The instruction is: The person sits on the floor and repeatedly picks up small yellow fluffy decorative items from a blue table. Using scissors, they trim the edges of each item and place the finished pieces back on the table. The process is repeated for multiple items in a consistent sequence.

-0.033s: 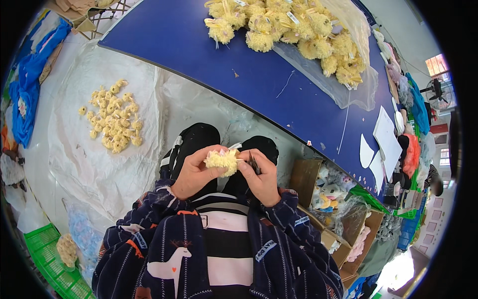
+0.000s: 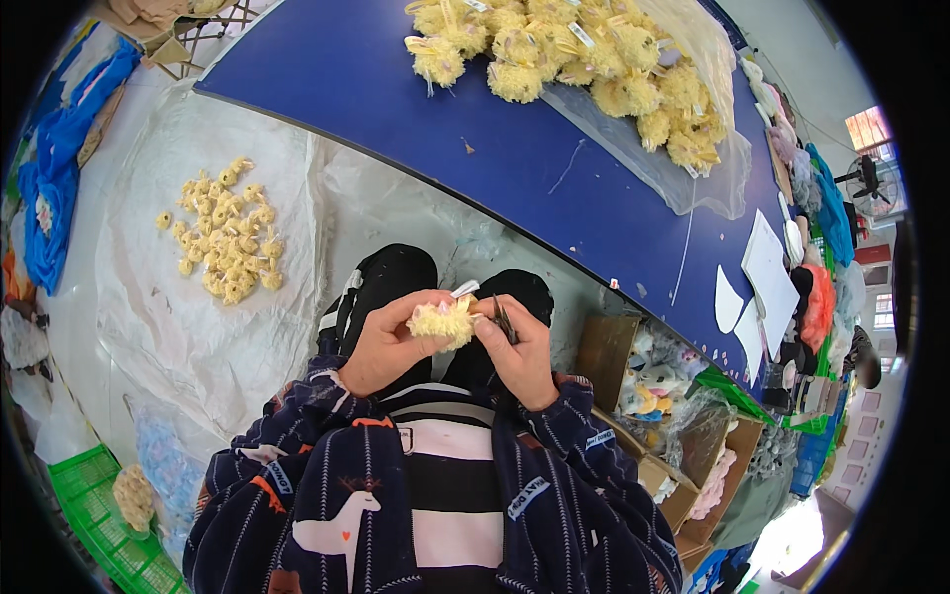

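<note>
Over my lap, my left hand (image 2: 381,345) grips a small fluffy yellow plush toy (image 2: 441,325) by its left side, thumb in front. A white label (image 2: 464,289) sticks up from the toy's top. On the toy's right edge rest the thumb and fingertips of my right hand (image 2: 520,358). That hand is also closed round a small dark metal tool (image 2: 504,322), which looks like thread snips; its blades point up, away from the plush, and its lower part is hidden by the fingers.
A blue table (image 2: 435,139) runs diagonally ahead, with a heap of similar yellow plush toys (image 2: 614,59) on clear plastic. More lie on a white sheet (image 2: 148,327) on the floor at left. Boxes (image 2: 602,358) of plush stand at right; a green crate (image 2: 94,515) is at lower left.
The toy has turned slightly in my fingers, and its white label shows more fully. The dark tool in my right hand has shifted a little. Both hands stay in place.
</note>
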Motion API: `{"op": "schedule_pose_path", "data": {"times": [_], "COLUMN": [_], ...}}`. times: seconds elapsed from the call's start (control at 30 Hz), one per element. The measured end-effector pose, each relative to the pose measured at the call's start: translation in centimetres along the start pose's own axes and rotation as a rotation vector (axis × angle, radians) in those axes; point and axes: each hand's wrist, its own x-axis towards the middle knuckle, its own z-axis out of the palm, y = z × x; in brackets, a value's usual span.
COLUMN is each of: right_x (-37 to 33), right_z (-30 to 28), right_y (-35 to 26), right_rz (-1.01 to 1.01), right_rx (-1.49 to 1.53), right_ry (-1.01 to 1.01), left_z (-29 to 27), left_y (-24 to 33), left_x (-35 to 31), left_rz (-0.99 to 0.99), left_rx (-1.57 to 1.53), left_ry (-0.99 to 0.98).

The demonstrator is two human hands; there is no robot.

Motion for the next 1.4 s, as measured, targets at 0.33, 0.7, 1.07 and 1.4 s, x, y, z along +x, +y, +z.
{"op": "schedule_pose_path", "data": {"times": [0.33, 0.7, 1.07, 1.4], "right_x": [0.0, -0.2, 0.0, -0.6], "right_z": [-0.1, 0.9, 0.3, 1.3], "right_y": [-0.4, -0.6, 0.4, 0.6], "right_rz": [0.360, 0.178, 0.164, 0.039], "right_rx": [0.307, 0.244, 0.064, -0.084], "right_ry": [-0.070, 0.010, -0.009, 0.040], "left_z": [-0.1, 0.5, 0.3, 0.1], "left_y": [1.2, 0.6, -0.9, -1.3], "left_x": [0.4, 0.2, 0.5, 0.0], "left_rz": [0.118, -0.010, -0.086, -0.087], "left_rx": [0.389, 0.219, -0.271, -0.038], "left_ry": [-0.112, -0.006, 0.100, 0.160]}}
